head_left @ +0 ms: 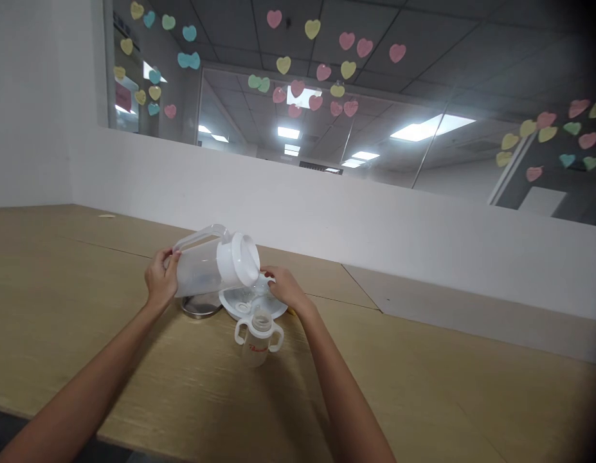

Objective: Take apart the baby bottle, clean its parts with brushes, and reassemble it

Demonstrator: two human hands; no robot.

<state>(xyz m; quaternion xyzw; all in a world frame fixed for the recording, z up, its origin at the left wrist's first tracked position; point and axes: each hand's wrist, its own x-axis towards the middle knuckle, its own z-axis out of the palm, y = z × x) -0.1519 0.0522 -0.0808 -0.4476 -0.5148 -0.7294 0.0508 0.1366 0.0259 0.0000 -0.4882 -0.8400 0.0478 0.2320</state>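
My left hand (161, 276) grips a translucent plastic pitcher (197, 269) at its base end, near the lower end of the handle. The pitcher is tipped to the right, its white lid (244, 259) angled downward. My right hand (284, 287) is closed at the upper rim of a clear cup (260, 283), just beside the pitcher's lid. That cup is over a white plate (277, 310) and partly hidden by the lid and fingers. In front, an uncapped baby bottle (256, 344) with two white handles and red lettering stands upright.
A round metal tray (201, 307) lies under the pitcher. A white ring-like part (242, 308) is at the plate's front edge. The wooden table (423, 373) runs back to a white wall (317, 199) beneath a window with heart-shaped notes.
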